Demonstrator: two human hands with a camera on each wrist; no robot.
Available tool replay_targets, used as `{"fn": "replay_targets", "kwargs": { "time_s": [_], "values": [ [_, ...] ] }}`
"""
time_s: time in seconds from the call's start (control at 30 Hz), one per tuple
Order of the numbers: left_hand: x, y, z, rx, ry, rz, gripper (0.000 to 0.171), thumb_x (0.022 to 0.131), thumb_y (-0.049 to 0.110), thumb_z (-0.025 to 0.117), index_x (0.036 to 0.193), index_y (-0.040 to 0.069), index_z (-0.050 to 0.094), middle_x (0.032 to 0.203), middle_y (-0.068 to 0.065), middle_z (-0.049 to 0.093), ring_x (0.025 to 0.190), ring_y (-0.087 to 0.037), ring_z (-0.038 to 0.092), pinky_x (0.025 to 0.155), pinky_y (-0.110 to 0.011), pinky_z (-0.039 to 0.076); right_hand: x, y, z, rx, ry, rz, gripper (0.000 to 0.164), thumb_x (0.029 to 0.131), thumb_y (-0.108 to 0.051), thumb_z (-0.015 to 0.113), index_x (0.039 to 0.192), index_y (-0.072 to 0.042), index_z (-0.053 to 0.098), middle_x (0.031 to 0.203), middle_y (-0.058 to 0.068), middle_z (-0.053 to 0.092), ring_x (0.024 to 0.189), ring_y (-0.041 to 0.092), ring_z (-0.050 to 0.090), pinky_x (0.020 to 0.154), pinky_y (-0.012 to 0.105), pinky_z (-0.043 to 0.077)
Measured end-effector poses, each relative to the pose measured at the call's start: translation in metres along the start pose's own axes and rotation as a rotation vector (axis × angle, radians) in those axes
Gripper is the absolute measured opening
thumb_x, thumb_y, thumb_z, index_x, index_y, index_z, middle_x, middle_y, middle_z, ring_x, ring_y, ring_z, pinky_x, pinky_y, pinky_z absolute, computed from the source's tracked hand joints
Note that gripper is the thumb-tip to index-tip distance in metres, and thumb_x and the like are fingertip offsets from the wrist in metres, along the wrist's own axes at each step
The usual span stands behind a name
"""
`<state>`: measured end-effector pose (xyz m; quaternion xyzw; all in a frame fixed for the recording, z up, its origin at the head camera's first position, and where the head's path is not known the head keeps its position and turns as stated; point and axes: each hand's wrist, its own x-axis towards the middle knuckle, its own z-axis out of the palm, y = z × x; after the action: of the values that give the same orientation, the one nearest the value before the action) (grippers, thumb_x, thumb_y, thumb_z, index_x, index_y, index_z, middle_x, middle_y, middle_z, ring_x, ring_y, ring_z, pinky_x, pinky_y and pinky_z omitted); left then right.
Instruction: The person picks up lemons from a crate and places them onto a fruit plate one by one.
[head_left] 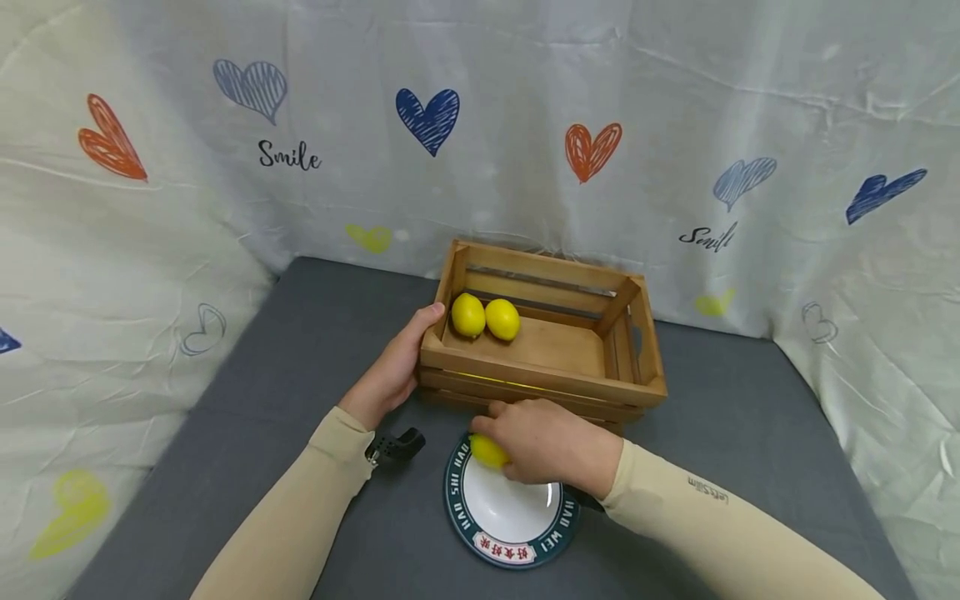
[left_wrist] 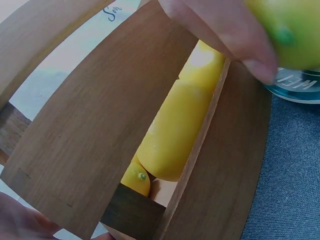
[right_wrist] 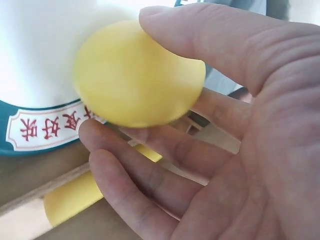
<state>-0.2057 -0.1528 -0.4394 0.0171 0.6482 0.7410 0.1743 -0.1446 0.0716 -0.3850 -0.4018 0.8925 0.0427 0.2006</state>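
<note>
My right hand (head_left: 543,442) holds a yellow lemon (right_wrist: 137,75) between thumb and fingers, over the far side of a white plate (head_left: 506,508) with a dark green lettered rim. At the left end of a slatted wooden crate (head_left: 540,379), my left hand (head_left: 393,367) grips the side with its thumb at the top edge; its other fingers are mostly hidden. Two lemons (head_left: 485,317) lie in the crate's left part. Through the gap between the front slats, more yellow lemon (left_wrist: 175,130) shows in the left wrist view.
The crate stands at the back of a grey-covered table (head_left: 277,375), with the plate close in front. A white curtain (head_left: 510,75) printed with hearts hangs behind and along both sides. A black wrist strap (head_left: 397,446) shows below the left sleeve.
</note>
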Motion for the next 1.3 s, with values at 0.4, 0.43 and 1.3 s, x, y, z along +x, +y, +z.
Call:
{"fn": "replay_targets", "kwargs": {
  "time_s": [0.4, 0.43, 1.3],
  "values": [
    [-0.003, 0.003, 0.0, -0.008, -0.019, 0.013, 0.085, 0.106, 0.066, 0.04, 0.175, 0.025, 0.012, 0.18, -0.011, 0.014, 0.164, -0.038, 0.025, 0.131, -0.063, 0.024, -0.034, 0.004, -0.046, 0.029, 0.09, -0.138, 0.051, 0.1, -0.031, 0.08, 0.148, -0.02, 0.066, 0.131, -0.001, 0.072, 0.103, 0.011, 0.069, 0.091, 0.033, 0.062],
    [-0.003, 0.002, 0.0, -0.009, -0.017, 0.014, 0.085, 0.106, 0.066, 0.041, 0.175, 0.025, 0.012, 0.18, -0.011, 0.014, 0.164, -0.038, 0.025, 0.131, -0.063, 0.024, -0.037, 0.006, -0.055, 0.036, 0.106, -0.157, 0.049, 0.101, -0.032, 0.078, 0.148, -0.021, 0.066, 0.133, -0.002, 0.072, 0.102, 0.011, 0.07, 0.09, 0.033, 0.062],
    [-0.006, 0.002, -0.005, 0.029, -0.019, -0.031, 0.089, 0.104, 0.07, 0.045, 0.175, 0.03, 0.011, 0.182, -0.012, 0.013, 0.163, -0.04, 0.028, 0.129, -0.069, 0.026, 0.057, 0.108, -0.11, 0.301, -0.14, 0.011, 0.053, 0.1, -0.025, 0.078, 0.151, -0.019, 0.064, 0.148, 0.011, 0.067, 0.137, 0.033, 0.063, 0.112, 0.049, 0.056]
  ]
}}
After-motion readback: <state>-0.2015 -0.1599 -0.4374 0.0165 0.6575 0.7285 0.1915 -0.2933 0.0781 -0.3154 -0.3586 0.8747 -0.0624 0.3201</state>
